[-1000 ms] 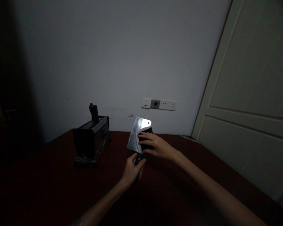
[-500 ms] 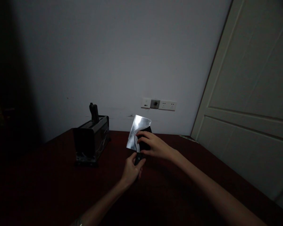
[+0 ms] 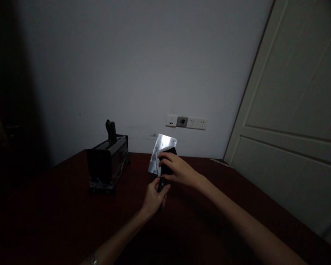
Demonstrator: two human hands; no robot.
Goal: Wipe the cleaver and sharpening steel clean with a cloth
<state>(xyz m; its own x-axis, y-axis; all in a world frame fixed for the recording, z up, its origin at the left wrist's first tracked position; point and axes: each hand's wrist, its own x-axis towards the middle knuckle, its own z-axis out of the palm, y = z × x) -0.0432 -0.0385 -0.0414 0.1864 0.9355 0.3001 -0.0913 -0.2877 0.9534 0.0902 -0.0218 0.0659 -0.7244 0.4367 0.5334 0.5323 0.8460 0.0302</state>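
Observation:
A shiny steel cleaver (image 3: 161, 147) stands blade-up over the dark red table (image 3: 57, 217). My left hand (image 3: 154, 198) is closed round its black handle, low at the centre. My right hand (image 3: 176, 170) presses a cloth (image 3: 165, 156), white on one side and dark on the other, against the right face of the blade. The cloth covers the lower right part of the blade.
A dark knife block (image 3: 107, 163) with one black handle (image 3: 110, 131) sticking out stands on the table to the left. A row of wall sockets (image 3: 186, 122) sits behind the cleaver. A white panelled door (image 3: 292, 110) fills the right side. The left is in deep shadow.
My right hand has slid the cloth a little up and left along the blade. The cleaver has tilted slightly; the hole near its tip no longer shows. My left hand stays put.

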